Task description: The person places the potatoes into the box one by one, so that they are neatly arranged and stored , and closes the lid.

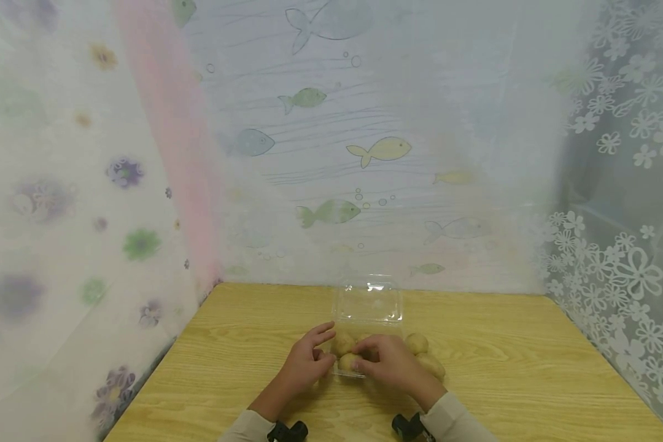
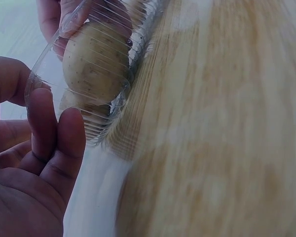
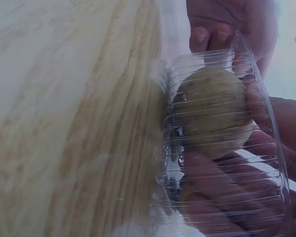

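The right hand (image 1: 391,362) is gripping the front potato (image 1: 347,362), thumb and fingers closing around it at the three o'clock side. The potato is sitting inside the clear box (image 1: 347,374), close behind its front wall, and both wrist views are showing it through the ribbed plastic. At nine o'clock of this potato, the left hand (image 1: 309,359) is pinching the box's rim near the corner; in the head view its upper fingers are reaching out straighter, pointing toward two o'clock.

Also in the box, a rear potato (image 1: 342,342) is resting just beyond the front one, between eleven and twelve o'clock. Whatever is lying under the right hand is mostly hidden. At one o'clock the lid (image 1: 370,302) is standing raised at the box's far edge, catching bright glints.

Outside the box, past the right hand, a round potato (image 1: 417,343) is lying between two and three o'clock, and a longer potato (image 1: 431,366) is lying beside it at three.

Pale sleeves (image 1: 457,421) are covering both forearms at four and eight o'clock. Under everything, the wood-grain table (image 1: 508,350) is spreading out. Beyond it, a fish-print curtain (image 1: 387,184) is hanging at twelve o'clock, with a flowered curtain (image 1: 61,245) at ten.
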The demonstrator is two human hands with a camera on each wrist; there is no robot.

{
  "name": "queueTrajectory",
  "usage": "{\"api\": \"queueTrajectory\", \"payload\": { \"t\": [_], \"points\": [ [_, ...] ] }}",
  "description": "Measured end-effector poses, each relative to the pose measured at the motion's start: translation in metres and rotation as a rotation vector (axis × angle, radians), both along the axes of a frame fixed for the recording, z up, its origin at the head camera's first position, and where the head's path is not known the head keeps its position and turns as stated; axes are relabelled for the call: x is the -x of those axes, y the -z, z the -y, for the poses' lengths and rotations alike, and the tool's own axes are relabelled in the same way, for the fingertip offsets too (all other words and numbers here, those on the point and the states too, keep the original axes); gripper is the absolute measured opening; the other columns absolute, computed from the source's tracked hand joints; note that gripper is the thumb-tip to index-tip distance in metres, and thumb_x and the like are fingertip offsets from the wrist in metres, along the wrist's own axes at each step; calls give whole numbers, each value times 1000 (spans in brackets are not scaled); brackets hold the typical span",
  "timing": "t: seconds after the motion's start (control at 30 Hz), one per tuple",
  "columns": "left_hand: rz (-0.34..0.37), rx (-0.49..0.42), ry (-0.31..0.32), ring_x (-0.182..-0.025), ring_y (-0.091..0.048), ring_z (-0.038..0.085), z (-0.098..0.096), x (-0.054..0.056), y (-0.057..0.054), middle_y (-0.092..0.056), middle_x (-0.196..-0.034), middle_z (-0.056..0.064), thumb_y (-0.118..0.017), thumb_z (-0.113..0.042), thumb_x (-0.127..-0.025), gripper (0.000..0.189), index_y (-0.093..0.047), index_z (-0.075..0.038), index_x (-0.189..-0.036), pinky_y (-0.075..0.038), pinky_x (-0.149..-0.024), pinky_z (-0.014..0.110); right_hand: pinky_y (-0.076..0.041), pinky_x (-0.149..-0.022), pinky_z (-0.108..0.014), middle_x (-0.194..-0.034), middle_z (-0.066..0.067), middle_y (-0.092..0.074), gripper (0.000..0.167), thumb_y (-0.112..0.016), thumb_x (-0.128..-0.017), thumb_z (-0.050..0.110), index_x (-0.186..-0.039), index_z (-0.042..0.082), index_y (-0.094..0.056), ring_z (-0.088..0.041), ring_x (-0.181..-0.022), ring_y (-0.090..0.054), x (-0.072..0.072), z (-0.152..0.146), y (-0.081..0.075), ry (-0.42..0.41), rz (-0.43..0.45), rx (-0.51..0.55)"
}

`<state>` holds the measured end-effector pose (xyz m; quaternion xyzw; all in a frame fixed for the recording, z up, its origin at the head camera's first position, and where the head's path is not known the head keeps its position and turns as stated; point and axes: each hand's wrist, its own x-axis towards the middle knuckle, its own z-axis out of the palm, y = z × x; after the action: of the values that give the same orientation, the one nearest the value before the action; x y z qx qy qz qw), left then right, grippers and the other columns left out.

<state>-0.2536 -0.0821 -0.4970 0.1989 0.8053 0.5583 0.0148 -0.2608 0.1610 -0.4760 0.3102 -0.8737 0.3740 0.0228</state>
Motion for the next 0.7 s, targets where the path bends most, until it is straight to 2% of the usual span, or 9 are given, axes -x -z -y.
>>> {"api": "queueTrajectory", "payload": {
  "t": [0.27,0.47,0.63,0.7],
  "points": [
    [-9,-3,4,-54,-50,4,1,4,3,-43,-162,12,-62,-3,-98,60,-45,-5,-156,-50,-52,24,-60,-91,-42,-117,-2,-77,27,-76,-95,35,-111,13,-79,-22,-112,-71,0,0,-3,-12,-45,-38],
    [-19,-14,22,-53,-50,4,5,12,4,-44,-161,13,-62,-2,-98,60,-46,-4,-155,-52,-53,25,-61,-86,-39,-120,-4,-76,27,-75,-96,33,-112,12,-79,-24,-111,-71,4,1,-6,-15,-39,-38],
    [-32,-7,37,-53,-48,3,8,17,4,-42,-162,14,-61,-1,-98,59,-46,-2,-155,-54,-55,26,-61,-81,-36,-117,-4,-77,23,-75,-96,30,-110,12,-80,-22,-103,-73,7,3,-6,-5,-44,-29],
    [-36,-3,39,-53,-47,3,9,19,4,-42,-162,14,-61,-1,-98,59,-45,-2,-155,-54,-55,26,-61,-77,-32,-116,-5,-77,22,-75,-96,28,-111,12,-80,-19,-95,-74,9,3,-6,-6,-31,-17]
  ]
}}
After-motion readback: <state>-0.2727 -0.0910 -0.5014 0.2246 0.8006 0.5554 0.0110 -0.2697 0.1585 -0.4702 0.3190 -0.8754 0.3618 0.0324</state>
